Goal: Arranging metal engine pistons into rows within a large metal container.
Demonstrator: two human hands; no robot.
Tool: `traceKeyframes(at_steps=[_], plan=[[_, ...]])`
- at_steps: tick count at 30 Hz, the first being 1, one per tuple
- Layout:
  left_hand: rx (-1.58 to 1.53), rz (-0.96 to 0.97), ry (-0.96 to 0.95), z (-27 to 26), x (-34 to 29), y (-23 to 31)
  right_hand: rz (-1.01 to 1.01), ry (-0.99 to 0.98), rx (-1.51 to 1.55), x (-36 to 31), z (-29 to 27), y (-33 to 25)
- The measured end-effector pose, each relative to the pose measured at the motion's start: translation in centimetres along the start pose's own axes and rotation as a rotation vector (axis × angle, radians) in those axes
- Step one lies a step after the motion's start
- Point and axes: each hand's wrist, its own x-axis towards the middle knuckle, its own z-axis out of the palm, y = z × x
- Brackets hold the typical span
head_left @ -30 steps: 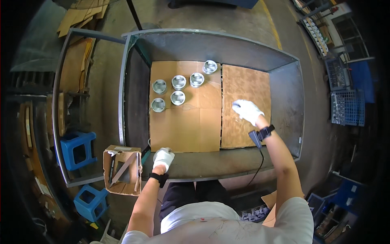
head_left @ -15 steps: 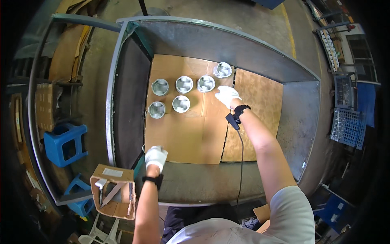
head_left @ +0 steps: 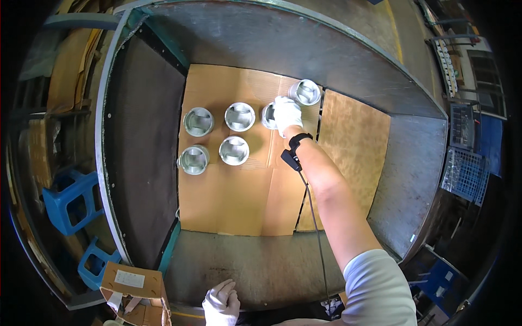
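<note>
Several silvery metal pistons stand on a cardboard sheet (head_left: pixel 228 201) in a deep metal bin. My right hand (head_left: pixel 287 114), in a white glove, is closed on the right side of one piston (head_left: pixel 268 116) and partly covers it. Just beyond that hand, at the far right, stands another piston (head_left: pixel 304 93). To the left are a piston (head_left: pixel 240 117) and a piston (head_left: pixel 199 121), with a nearer piston (head_left: pixel 234 150) and piston (head_left: pixel 193 160) below them. My gloved left hand (head_left: pixel 222 304) is over the bin's near side, fingers loosely bent and thumb apart, with nothing visible in it.
The bin's left wall (head_left: pixel 141 146), far wall (head_left: pixel 283 49) and right wall (head_left: pixel 410 174) surround the pistons. A brown board (head_left: pixel 350 157) lies right of the cardboard. A black cable (head_left: pixel 318 233) hangs from my right wrist. Outside at left are a cardboard box (head_left: pixel 133 280) and blue stools (head_left: pixel 70 204).
My right hand has moved left onto the piston beside it. My left hand has drawn back toward me, off the cardboard's near left corner. The view has shifted closer over the bin.
</note>
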Motion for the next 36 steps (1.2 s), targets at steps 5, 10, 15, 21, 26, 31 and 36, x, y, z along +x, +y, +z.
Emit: traceKeyframes(at_steps=[5, 10, 15, 21, 26, 31, 36], plan=[[-0.002, -0.008, -0.014, 0.1, 2.2, 0.7, -0.008, 0.045, 0.23, -2.0, -2.1, 1.3], [0.012, 0.057, 0.022, -0.6, 2.5, -0.5, 0.209, -0.186, 0.226, -1.4, -6.4, 4.2], [-0.066, 0.128, 0.174, 2.3, 4.0, -3.3, 0.266, -0.24, 0.612, 1.7, -5.4, 7.1], [0.006, 0.114, 0.097, 2.2, 6.7, -3.9, 0.101, -0.366, 0.227, 2.1, -5.3, 4.5], [0.02, 0.133, 0.145, 2.5, 10.0, -3.7, 0.12, -0.479, 0.294, 3.0, -3.2, 6.6], [-0.042, 0.043, 0.098, 4.0, 13.4, -3.8, 0.035, -0.456, 0.632, -1.6, -3.1, 8.2], [0.084, 0.096, 0.137, 4.7, 18.2, -3.8, 0.441, -0.551, 1.514, -15.7, -5.8, 9.3]])
